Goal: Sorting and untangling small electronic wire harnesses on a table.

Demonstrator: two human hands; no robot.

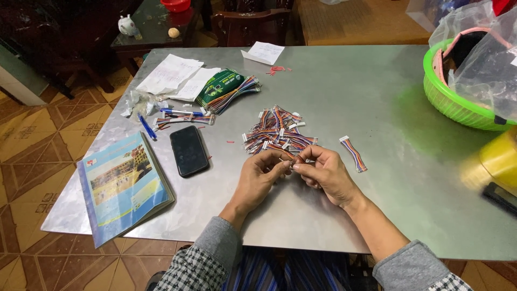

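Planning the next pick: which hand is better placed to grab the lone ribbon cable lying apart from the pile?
Probably right. The right hand lies beside the lone ribbon cable; the left hand sits on the far side, nearer the pile.

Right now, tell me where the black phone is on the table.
In the head view the black phone lies flat on the metal table, left of the person's left hand, between the blue booklet and the pile of wire connectors.

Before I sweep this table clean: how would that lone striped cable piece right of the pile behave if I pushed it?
The short ribbon cable lies flat and alone on the smooth metal table, so it would probably slide easily. It looks thin and light, likely floppy between its white end connectors. Being flat, it seems unlikely to roll.
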